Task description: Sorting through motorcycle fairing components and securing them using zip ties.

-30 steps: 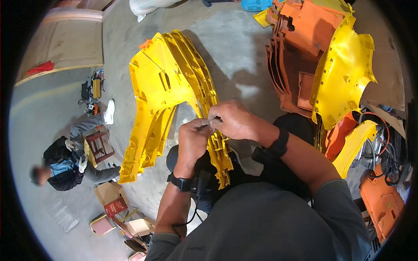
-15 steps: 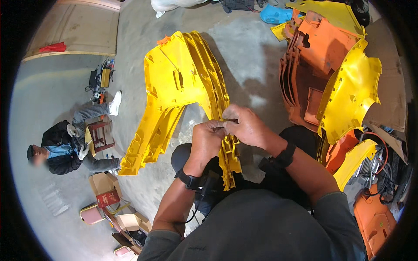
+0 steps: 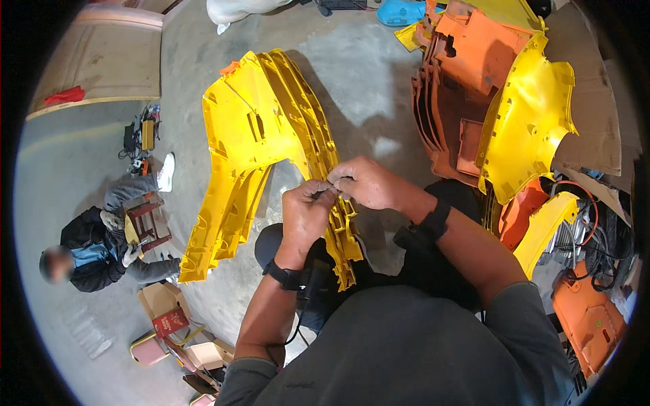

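My left hand point(image 3: 306, 211) and my right hand point(image 3: 367, 183) meet at the fingertips, each closed in a pinch. Whatever sits between the fingers is too small to make out. Just beneath them lies the right leg of a stack of yellow plastic panels point(image 3: 250, 139), nested one in another and forked into two legs. The stack's wide end points away from me, with a bit of orange plastic point(image 3: 231, 68) at its far corner. My hands hide part of the right leg, and its near end comes between my knees.
At the right stand orange plastic panels point(image 3: 484, 51) with a curved yellow panel point(image 3: 531, 118) leaning on them. Black cables point(image 3: 599, 254) lie nearer. A person point(image 3: 95, 247) sits at the left beside a wooden stool point(image 3: 149, 227). Open cardboard boxes point(image 3: 159, 298) stand at lower left.
The whole view has shifted, so the panels and the person appear farther left. My fingertips remain together, with the right hand's fingers now curled closer. A dark speck earlier between them no longer shows.
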Motion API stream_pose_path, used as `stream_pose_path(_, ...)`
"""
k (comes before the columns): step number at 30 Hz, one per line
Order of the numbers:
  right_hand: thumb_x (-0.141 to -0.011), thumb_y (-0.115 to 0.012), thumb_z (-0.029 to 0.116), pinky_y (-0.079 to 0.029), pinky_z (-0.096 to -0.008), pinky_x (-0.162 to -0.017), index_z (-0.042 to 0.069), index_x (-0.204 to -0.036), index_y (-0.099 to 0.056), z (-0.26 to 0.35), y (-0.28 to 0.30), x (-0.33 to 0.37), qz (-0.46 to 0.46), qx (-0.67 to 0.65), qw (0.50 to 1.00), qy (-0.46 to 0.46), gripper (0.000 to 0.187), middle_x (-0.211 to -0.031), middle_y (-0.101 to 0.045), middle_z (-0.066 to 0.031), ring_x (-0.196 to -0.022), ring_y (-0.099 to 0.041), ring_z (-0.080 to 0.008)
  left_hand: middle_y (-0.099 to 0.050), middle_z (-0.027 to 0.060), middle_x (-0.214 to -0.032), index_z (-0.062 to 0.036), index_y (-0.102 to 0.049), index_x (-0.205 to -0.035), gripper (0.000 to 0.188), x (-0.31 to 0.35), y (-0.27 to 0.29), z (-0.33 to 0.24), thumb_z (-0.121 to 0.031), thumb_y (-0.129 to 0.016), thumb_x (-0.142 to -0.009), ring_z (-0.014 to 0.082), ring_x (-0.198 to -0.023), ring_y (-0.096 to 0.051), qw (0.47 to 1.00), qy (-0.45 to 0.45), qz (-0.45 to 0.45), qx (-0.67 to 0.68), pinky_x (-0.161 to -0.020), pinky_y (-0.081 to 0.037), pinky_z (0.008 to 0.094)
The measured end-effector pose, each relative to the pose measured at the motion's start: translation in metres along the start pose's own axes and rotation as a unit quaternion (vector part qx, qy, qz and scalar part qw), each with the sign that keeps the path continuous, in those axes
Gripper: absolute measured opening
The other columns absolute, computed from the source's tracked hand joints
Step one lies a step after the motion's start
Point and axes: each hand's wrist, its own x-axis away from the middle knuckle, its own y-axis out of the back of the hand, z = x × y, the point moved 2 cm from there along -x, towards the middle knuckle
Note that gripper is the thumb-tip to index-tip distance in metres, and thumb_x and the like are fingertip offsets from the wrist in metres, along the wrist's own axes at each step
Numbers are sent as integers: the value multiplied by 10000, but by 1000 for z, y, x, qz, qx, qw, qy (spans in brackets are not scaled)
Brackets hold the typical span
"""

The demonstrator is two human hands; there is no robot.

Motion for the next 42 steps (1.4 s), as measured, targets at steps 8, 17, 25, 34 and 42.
stream_pose_path(8, -844, -575, 97, -498, -443, -708, 2, -916, -650, 1, -1, -2, 13, 151, 986, 69, 141, -833, -649, -207, -791, -632, -386, -685, 134, -739, 55, -686, -899, 125, 2, 1, -4, -39, -641, -829, 139, -651, -627, 1000, -7, 2, -4, -621, -491, 281)
stream_pose_path(17, -780, -598, 156, -482, -484, -679, 42, -785, -580, 6, -1, 2, -55, 203, 965, 157, 115, -766, -615, -164, -770, -614, -390, -671, 102, -721, 64, -662, -867, 121, 3, -2, -2, -45, -614, -846, 106, -663, -598, 1000, 19, -13, 20, -624, -478, 267)
stream_pose_path(25, -762, -591, 80, -445, -442, -627, 5, -730, -517, -8, -4, 0, -100, 114, 970, 189, 111, -731, -542, -151, -703, -567, -367, -648, 42, -720, 46, -653, -862, 88, 4, -3, -3, -32, -611, -861, 78, -600, -545, 994, 42, -30, 97, -563, -439, 225)
stream_pose_path(34, -766, -648, 111, -494, -448, -621, 59, -817, -527, 1, -4, 20, -65, 206, 940, 263, 141, -826, -540, -114, -734, -606, -341, -647, 58, -687, 56, -677, -834, 100, -6, 5, 3, -21, -617, -815, 99, -581, -575, 983, 114, 30, 138, -540, -442, 214)
stream_pose_path(42, -776, -625, 63, -494, -429, -617, 52, -831, -566, -4, -4, 27, -61, 157, 946, 276, 81, -828, -544, -103, -727, -599, -329, -653, 58, -688, 47, -692, -834, 95, -3, 7, -1, -22, -637, -799, 99, -578, -578, 981, 138, 42, 127, -533, -440, 206)
